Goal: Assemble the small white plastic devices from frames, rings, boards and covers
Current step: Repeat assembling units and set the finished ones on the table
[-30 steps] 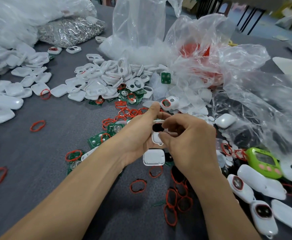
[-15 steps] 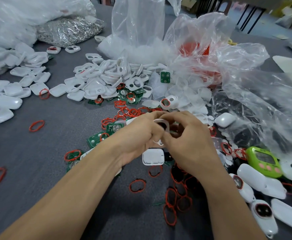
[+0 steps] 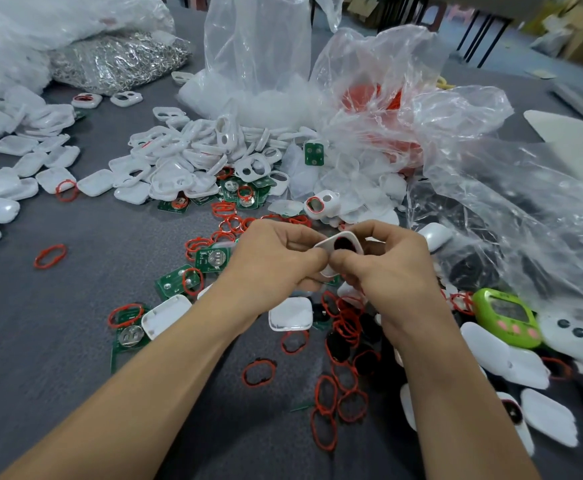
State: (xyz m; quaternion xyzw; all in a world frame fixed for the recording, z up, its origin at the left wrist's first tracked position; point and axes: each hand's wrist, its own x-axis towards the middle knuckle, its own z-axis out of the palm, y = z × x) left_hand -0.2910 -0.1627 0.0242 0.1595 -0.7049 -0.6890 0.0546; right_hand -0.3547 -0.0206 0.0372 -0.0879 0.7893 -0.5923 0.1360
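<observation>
- left hand [image 3: 276, 261]: grip pinching small white plastic frame [image 3: 329, 244] at its left edge
- right hand [image 3: 387, 268]: grip pinching same frame, fingers curled over its top
- frame held above grey surface [image 3: 75, 341], tilted, between both hands, dark opening red-rimmed
- red rings [image 3: 324, 400], green circuit boards [image 3: 212, 259], white square cover [image 3: 290, 315] lie on surface beneath

Bare table [image 3: 40, 323] lies open left; red rings [image 3: 347, 323] and plastic bags [image 3: 490, 188] crowd right.
</observation>
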